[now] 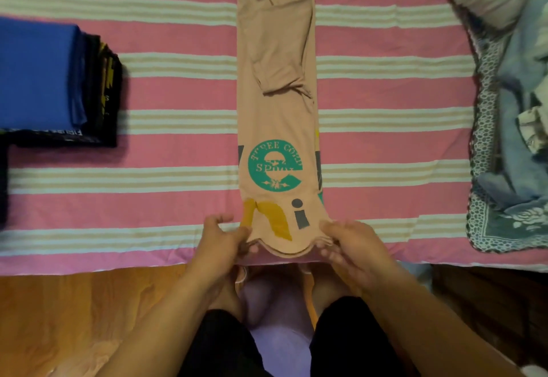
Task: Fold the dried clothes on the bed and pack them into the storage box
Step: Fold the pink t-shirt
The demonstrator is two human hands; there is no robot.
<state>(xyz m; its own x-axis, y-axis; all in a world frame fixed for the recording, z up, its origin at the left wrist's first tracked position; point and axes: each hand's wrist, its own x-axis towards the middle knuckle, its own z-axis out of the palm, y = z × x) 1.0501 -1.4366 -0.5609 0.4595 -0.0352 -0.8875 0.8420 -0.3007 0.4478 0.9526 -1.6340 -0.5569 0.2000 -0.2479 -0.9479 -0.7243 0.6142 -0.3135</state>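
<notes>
Both hands are pinching the near hem of the long beige printed T-shirt (275, 127), already folded into a narrow strip lying lengthwise across the pink-and-cream striped bedsheet (148, 95): my left hand (221, 240) is gripping one corner, my right hand (353, 243) the other. I am judging the thin, limp jersey as light and prone to sagging, so holding at both corners seems best for lifting it.
</notes>
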